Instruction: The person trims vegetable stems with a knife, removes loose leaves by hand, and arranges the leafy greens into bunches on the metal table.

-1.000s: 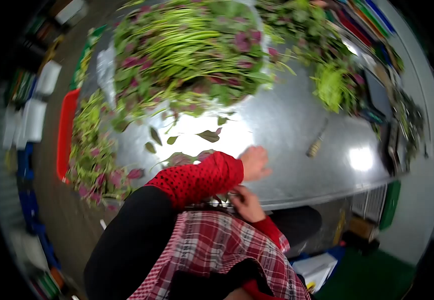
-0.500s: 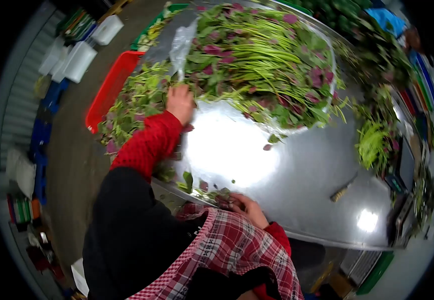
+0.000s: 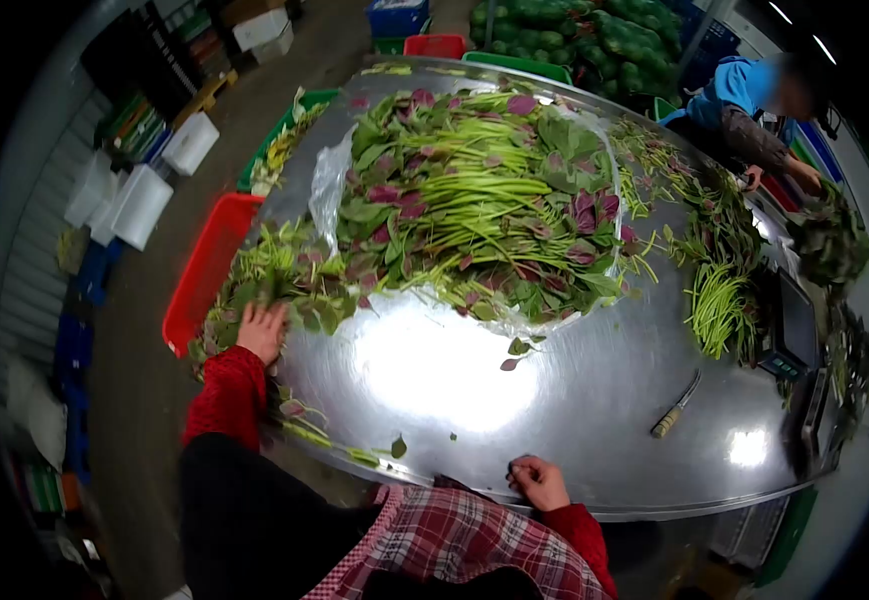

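Note:
At the table's left edge, my left hand (image 3: 262,332) lies against a loose heap of leafy greens (image 3: 299,285), its fingers stretched out and slightly blurred. My right hand (image 3: 539,483) is at the front edge of the metal table with its fingers curled together; whether something small is in them I cannot make out. A large bunched pile of red-and-green amaranth-like greens (image 3: 474,205) rests on clear plastic film (image 3: 328,190) mid-table. Some stray stems and leaves (image 3: 304,428) lie along the front left edge.
A knife (image 3: 676,403) lies on the metal table (image 3: 574,400) at right. Beyond it are a bundle of green stems (image 3: 719,305) and a scale (image 3: 792,320). A red crate (image 3: 209,265) stands off the left edge. Another person in blue (image 3: 739,95) handles greens at far right.
My left hand has moved left and nearer, onto the heap beside the red crate. My right hand has moved right, off the leaves at the front edge. The view has tilted up, showing the other person.

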Tool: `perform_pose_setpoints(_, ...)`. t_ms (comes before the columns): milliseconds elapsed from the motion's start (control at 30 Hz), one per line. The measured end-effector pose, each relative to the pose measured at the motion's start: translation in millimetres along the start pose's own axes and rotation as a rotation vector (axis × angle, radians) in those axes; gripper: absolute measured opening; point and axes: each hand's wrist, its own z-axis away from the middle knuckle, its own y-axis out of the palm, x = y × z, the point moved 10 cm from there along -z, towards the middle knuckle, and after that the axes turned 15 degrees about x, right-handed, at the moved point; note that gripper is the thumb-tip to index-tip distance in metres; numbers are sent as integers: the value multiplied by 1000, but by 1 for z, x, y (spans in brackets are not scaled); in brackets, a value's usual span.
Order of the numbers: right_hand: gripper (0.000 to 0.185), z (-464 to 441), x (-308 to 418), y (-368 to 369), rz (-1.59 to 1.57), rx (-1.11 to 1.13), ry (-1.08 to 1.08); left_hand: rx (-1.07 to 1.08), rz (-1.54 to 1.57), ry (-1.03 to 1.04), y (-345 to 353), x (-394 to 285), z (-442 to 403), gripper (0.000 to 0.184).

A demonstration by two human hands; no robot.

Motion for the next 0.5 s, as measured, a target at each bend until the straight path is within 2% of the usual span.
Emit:
perform_pose_setpoints(33,12,-1,-3,-1,-6,-25,11,-15,-17,12,-21,7,-15,36)
perform_pose_setpoints(100,12,-2,-1,-4,16,-46,-3,579,-237,-281,-30,31,-62,29)
perform_pose_setpoints(167,12,-3,-7,-4,-36,-20,66,193,42,-254,-99,10,-124,22)
perform_pose_setpoints(233,12,-7,-8,-6,-42,-19,71,174,242,-91,-183,-48,-179,31)
perform_pose_setpoints(300,13,-5,-4,-8,-39,-12,88,-320,304,197,-249,-107,-209,51)
perform_pose_setpoints(367,14,-1,0,-7,-80,-3,211,-298,328,228,-263,-142,-241,74)
perform_pose_setpoints(400,14,1,-2,-9,-84,-15,213,-301,334,239,-261,-150,-248,74)
perform_pose_setpoints(467,14,1,-4,-12,-153,-38,174,-208,442,200,-249,-157,-269,89)
perform_pose_setpoints(500,14,0,-5,-13,-165,-42,170,-206,436,211,-247,-159,-273,89)
